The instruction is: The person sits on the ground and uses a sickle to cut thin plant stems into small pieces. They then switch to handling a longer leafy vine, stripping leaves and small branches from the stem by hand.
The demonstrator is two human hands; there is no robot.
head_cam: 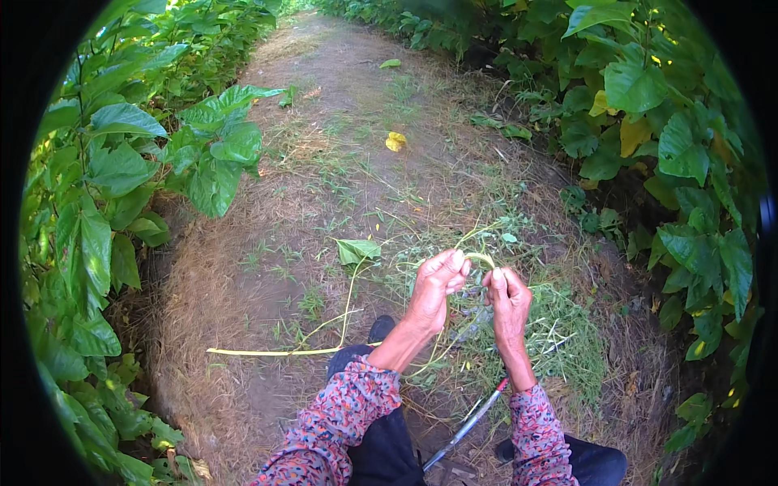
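Observation:
A bundle of thin green plant strands (481,257) arches between my two hands in front of me. My left hand (439,285) pinches its left end between thumb and curled fingers. Close beside it, my right hand (509,297) grips the other end with thumb and forefinger. Loose strands trail from the bundle, some up and away, others hanging below my left hand. Behind and below my right hand spreads a heap of cut green weeds (562,343). On the soil to the left lies a pale yellow-green plant stem (273,352), its right end hidden by my left forearm.
A metal pole with a red section (465,428) slants between my legs; its ends are hidden. Broad-leaved plants line the left (121,176) and right (687,146) of the dirt path (340,91). A green leaf (358,251) and a yellow leaf (395,141) lie on the ground.

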